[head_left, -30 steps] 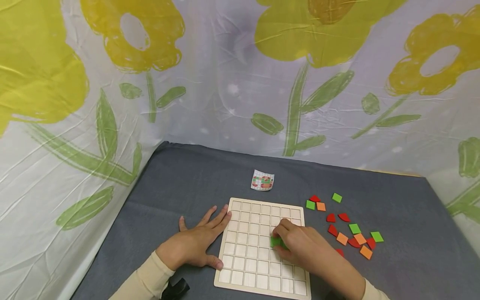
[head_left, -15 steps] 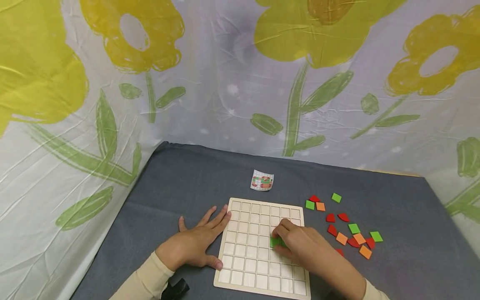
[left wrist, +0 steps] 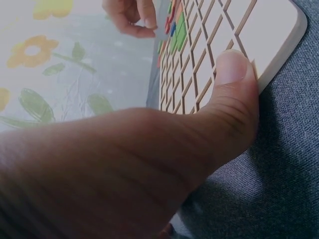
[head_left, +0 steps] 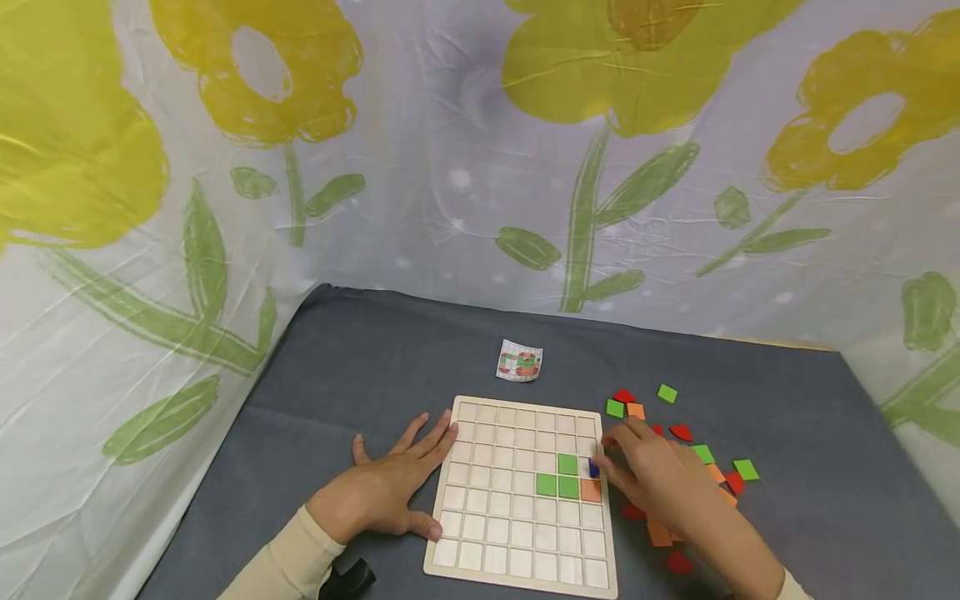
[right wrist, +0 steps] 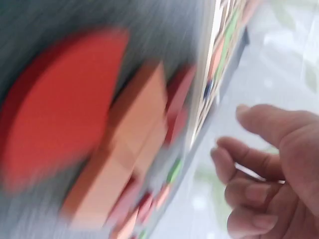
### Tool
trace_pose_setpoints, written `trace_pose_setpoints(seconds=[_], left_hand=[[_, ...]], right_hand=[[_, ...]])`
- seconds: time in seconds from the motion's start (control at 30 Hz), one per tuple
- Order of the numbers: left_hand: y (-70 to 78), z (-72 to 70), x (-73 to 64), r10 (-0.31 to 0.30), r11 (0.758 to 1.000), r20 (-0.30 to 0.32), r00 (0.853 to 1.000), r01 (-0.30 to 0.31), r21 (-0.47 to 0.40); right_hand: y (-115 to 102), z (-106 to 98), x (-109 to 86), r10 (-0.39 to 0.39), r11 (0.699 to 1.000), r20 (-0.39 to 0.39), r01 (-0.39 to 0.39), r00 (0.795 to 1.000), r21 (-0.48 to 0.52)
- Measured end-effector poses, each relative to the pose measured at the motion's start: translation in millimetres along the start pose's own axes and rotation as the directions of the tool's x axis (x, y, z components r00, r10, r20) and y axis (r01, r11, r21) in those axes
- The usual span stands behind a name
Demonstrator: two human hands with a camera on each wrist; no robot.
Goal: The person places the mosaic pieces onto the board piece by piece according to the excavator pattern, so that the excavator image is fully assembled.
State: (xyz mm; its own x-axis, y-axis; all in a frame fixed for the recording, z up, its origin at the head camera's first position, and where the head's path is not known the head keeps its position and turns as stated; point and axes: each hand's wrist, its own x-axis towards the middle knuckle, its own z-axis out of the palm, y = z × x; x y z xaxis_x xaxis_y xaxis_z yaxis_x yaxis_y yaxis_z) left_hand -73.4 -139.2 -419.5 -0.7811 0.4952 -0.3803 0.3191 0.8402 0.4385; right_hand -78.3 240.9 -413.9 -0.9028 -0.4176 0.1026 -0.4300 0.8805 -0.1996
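While a small dark-blue piece [head_left: 593, 467] lies at a pale wooden grid board's [head_left: 503, 506] right edge, the nearer right hand [head_left: 663, 471] hovers just rightward, fingers parted and empty. The left hand's [head_left: 382, 490] spread fingers touch the board's left edge.

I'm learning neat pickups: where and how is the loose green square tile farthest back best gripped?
Probably pinch two opposite straight edges of the green square tile, coming from above with the right hand. It lies flat on the dark grey cloth, apart from the other tiles, so its edges look free.
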Motion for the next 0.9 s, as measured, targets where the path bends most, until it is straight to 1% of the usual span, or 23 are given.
trace_pose_setpoints(seconds=[0.1,0.2,0.27,0.37,0.5,0.6,0.83,0.9], left_hand=[[-0.4,-0.1,-1.0,0.004,1.0,-0.004,1.0,-0.004,-0.008],[-1.0,0.1,-1.6,0.014,1.0,-0.008,1.0,-0.014,-0.012],[-1.3,0.3,-1.5,0.018,1.0,-0.008,1.0,-0.018,-0.013],[-1.0,0.3,-1.0,0.02,1.0,-0.01,1.0,-0.02,-0.011],[-0.2,-0.5,-1.1,0.02,1.0,-0.017,1.0,-0.02,-0.01],[0.3,-0.9,-0.8,0.021,1.0,-0.02,1.0,-0.021,-0.011],[0.0,-0.4,-0.7,0.028,1.0,-0.023,0.999,-0.028,-0.011],[-0.7,0.5,-0.1,0.027,1.0,-0.024,0.999,-0.027,-0.008]], right_hand=[[17,-10,-8.3,0.109,0.993,0.007,-0.109,0.994,-0.035],[35,-18,-15.8,0.204,0.978,0.033,-0.202,0.978,-0.057],[46,-22,-20.3,0.256,0.965,0.05,-0.252,0.965,-0.069],[62,-24,-27.0,0.306,0.95,0.07,-0.3,0.949,-0.089],[78,-22,-31.8,0.345,0.937,0.102,-0.336,0.933,-0.101],[85,-20,-33.6,0.361,0.931,0.123,-0.349,0.925,-0.104],[90,-20,-34.5,0.353,0.935,0.147,-0.342,0.924,-0.099],[92,-20,-33.5,0.358,0.933,0.163,-0.347,0.919,-0.092]])
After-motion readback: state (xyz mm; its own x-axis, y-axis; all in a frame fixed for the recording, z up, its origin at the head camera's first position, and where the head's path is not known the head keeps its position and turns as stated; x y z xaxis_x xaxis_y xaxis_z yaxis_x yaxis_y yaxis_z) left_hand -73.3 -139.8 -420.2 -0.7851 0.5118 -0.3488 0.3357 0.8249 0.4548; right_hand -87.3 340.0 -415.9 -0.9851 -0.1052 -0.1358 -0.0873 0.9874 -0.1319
